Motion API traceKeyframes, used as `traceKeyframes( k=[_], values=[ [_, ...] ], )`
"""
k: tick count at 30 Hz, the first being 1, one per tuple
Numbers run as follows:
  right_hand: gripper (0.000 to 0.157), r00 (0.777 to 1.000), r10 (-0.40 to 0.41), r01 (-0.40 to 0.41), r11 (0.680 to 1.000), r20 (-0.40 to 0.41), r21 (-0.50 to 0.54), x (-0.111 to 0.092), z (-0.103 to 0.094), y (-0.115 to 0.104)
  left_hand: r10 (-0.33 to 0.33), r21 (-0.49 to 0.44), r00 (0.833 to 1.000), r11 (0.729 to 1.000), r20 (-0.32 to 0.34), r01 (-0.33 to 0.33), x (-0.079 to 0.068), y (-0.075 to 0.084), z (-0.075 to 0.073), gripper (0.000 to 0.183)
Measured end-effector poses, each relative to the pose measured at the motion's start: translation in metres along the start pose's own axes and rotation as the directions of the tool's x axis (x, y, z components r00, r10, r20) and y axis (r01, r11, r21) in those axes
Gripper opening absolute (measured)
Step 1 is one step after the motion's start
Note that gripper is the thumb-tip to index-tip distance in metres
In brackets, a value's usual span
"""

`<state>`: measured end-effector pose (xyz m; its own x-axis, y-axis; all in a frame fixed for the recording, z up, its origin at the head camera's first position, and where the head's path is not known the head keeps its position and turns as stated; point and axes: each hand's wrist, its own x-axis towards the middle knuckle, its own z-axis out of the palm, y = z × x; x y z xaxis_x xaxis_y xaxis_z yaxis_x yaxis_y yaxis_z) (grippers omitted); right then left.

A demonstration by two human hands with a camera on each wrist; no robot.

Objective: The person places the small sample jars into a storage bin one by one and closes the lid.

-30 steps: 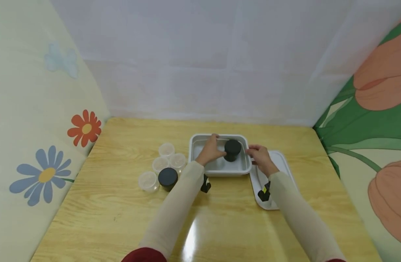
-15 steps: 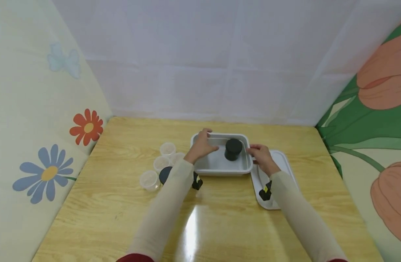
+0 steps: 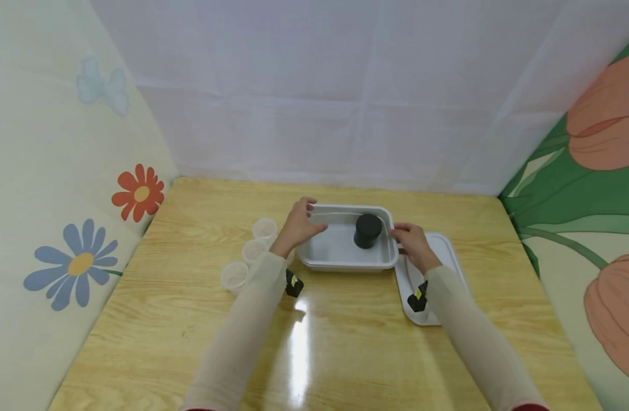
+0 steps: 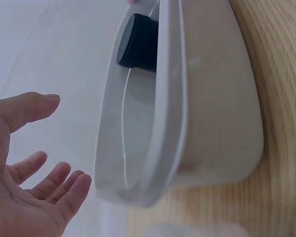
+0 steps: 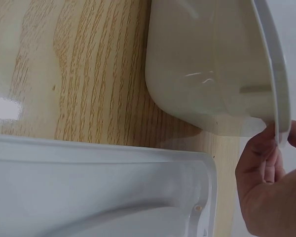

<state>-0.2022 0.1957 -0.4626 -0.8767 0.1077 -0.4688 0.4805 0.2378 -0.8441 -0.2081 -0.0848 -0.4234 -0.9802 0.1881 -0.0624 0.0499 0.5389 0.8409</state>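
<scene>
A pale grey rectangular plastic container (image 3: 329, 244) stands on the wooden table. Inside, toward its right end, is a black-lidded dark jar (image 3: 368, 232), upright. My left hand (image 3: 297, 228) hovers at the container's left end, fingers spread and nothing in the grasp; the left wrist view shows its palm (image 4: 19, 212) apart from the rim. At the opposite end, my right hand (image 3: 413, 245) pinches the container's rim between thumb and fingers, as the right wrist view shows with the fingers (image 5: 256, 160) under the lip.
Several clear round tubs (image 3: 265, 229) sit left of the container, partly behind the left forearm. A pale flat lid (image 3: 444, 249) lies to the right, under the right forearm. White cloth (image 3: 304, 114) hangs behind the table.
My left hand has drawn away from the jar, leftward to the container's left end. The left forearm now covers the second black-lidded jar. My right hand stays on the rim.
</scene>
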Motion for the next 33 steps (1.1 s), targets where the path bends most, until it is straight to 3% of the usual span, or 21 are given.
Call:
traceKeyframes(
  k=[13, 33],
  values=[
    [0.048, 1.0, 0.022, -0.022, 1.0, 0.006, -0.004, -0.002, 0.0, 0.002, -0.011, -0.024, 0.998, 1.0, -0.056, 0.009, -0.018, -0.015, -0.027, 0.063],
    [0.047, 1.0, 0.029, -0.029, 1.0, 0.007, 0.013, -0.002, -0.002, -0.005, -0.08, -0.069, 0.984, 0.995, -0.161, 0.069, -0.05, -0.04, -0.067, 0.052]
  ],
)
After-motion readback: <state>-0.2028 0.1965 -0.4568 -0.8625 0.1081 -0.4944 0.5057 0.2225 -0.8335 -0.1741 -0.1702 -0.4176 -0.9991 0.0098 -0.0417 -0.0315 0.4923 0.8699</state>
